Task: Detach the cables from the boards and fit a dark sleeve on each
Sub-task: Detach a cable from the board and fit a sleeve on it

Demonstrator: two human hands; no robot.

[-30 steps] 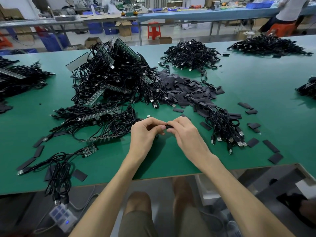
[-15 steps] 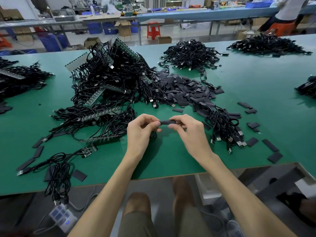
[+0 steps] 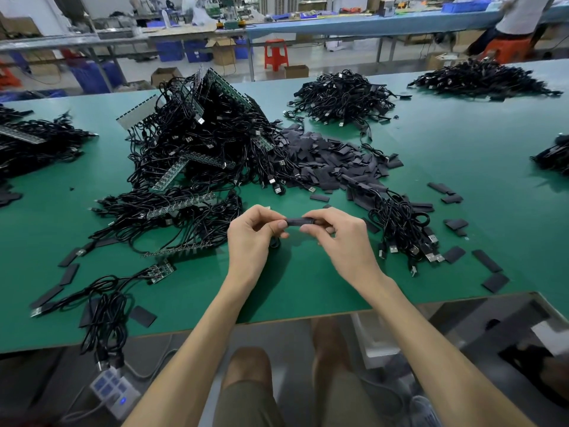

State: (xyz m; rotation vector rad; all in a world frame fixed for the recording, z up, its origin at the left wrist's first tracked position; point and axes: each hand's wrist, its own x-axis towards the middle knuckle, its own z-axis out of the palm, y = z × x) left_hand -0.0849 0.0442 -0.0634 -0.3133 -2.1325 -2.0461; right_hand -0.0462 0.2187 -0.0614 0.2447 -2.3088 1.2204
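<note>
Head view: both hands are raised a little above the green counter (image 3: 446, 155), near its front edge. The left hand (image 3: 252, 232) and the right hand (image 3: 341, 238) have curled fingers, and each pinches one end of a dark sleeve (image 3: 298, 222) that lies level between them. I judge the step to be fitting the sleeve on a detached cable; the cable inside is hidden. The next move probably calls for sliding the sleeve fully along and then laying the piece aside. Behind is the heap of boards and cables (image 3: 200, 143), and beside it the loose sleeves (image 3: 332, 161). Far behind stand blue bins (image 3: 172, 50) and a cardboard box (image 3: 223, 50); what they hold I cannot tell.
</note>
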